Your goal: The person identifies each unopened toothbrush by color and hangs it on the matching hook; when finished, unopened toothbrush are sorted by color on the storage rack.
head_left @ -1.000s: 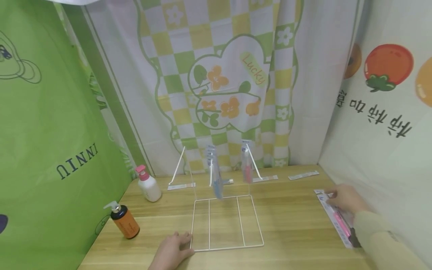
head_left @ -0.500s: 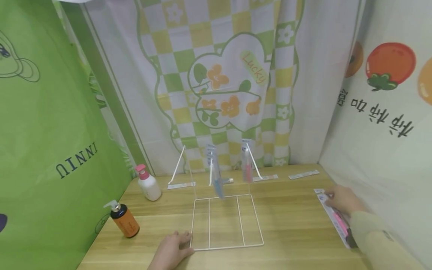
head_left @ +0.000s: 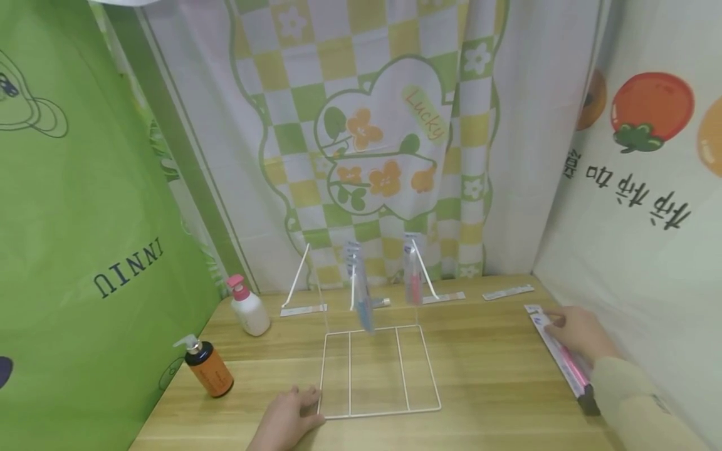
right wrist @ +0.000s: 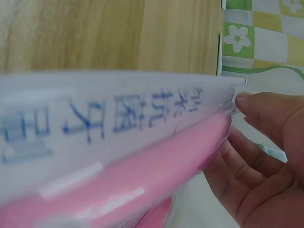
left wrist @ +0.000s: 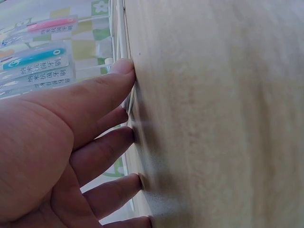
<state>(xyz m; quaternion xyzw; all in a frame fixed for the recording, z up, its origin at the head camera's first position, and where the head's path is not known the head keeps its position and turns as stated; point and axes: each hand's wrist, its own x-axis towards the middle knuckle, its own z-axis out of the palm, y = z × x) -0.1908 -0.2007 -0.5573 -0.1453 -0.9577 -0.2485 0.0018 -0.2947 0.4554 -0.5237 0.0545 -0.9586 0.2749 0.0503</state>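
Observation:
At the right side of the wooden table, my right hand (head_left: pixel 580 335) pinches a packaged toothbrush (head_left: pixel 564 363) with a pink handle near its far end. In the right wrist view the package (right wrist: pixel 118 142) fills the foreground, blue characters along its backing, with thumb and fingers on either side of its end. A second strip of pink shows beneath it. My left hand (head_left: pixel 284 418) rests on the table at the near left corner of a white wire rack (head_left: pixel 380 413), the thumb (left wrist: pixel 124 66) against the wire. Its fingers are spread and relaxed.
Packaged toothbrushes, blue (head_left: pixel 361 294) and pink (head_left: pixel 414 275), hang on the rack's hooks. Flat packages (head_left: pixel 507 292) lie along the back edge. A white pump bottle (head_left: pixel 250 313) and an orange one (head_left: pixel 211 373) stand at left. Curtains surround the table.
The packaged toothbrush in my right hand has shifted slightly, its far end rising and its face turning more edge-on. The left hand and the rack have stayed put.

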